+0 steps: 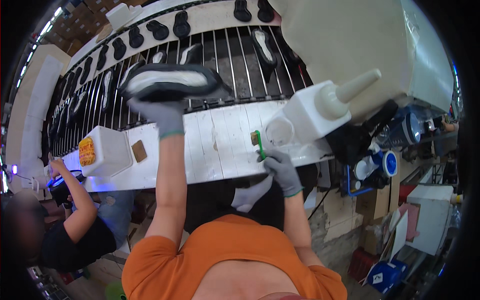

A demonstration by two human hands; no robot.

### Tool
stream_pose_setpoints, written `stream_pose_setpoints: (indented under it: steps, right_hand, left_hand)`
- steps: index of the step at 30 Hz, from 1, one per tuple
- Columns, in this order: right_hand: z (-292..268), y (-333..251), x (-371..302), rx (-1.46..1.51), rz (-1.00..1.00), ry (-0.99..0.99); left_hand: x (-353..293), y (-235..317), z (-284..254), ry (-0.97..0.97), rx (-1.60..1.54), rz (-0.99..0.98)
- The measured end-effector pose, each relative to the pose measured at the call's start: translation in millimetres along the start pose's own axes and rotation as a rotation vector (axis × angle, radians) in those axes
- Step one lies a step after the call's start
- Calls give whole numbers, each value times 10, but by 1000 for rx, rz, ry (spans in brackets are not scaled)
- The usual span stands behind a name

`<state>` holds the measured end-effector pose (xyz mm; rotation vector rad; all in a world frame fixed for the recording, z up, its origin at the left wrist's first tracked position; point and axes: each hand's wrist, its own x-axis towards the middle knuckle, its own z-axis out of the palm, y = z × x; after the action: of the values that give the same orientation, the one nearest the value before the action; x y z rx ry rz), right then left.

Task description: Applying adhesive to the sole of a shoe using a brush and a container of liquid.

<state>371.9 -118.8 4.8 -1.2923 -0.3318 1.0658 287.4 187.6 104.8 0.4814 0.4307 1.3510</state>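
Observation:
My left hand point(162, 115), in a grey glove, is closed around a black shoe point(167, 81) and holds it up over the near edge of the rollers. The shoe is tipped so its white underside faces me, and it looks blurred. In my right hand point(283, 170), also gloved in grey, is a small green-handled brush point(260, 144). The brush stands over the white bench top, its head beside a small brown patch. A clear round dish point(279, 131) lies close to it, near a large white bottle point(320, 110) with a long cone nozzle.
A roller conveyor point(230, 65) carries several black shoes. Behind it runs a belt with dark shoe parts point(159, 30). On the white bench point(200, 145) stands a white container point(107, 150) with a yellow packet point(86, 151). A co-worker point(80, 220) sits at left. A large beige housing point(350, 40) blocks the far right.

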Motion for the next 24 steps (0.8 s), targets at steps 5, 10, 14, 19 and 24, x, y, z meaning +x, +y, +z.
stream_pose_setpoints:
  steps: [5,10,14,19,24]
  right_hand:
    - [-278,-246,-237,-677,-325,405]
    - [-168,-311,-193,-1376,-422,588]
    - [-1,-323,-105,-1634,-263,605]
    - [-205,-338,-128,-1453,-391,527]
    - [-359,-301,-170,-657,-16,383]
  left_hand:
    - [-878,488,-559,-226,383,300]
    - [-1231,296,-1320,-67,714,258]
    - [-1736,215,-1568,-184,1051,112]
    - [-1936,592,-1234,-775,1869,469]
    - [-1994,524,-1311,-831,1993,483]
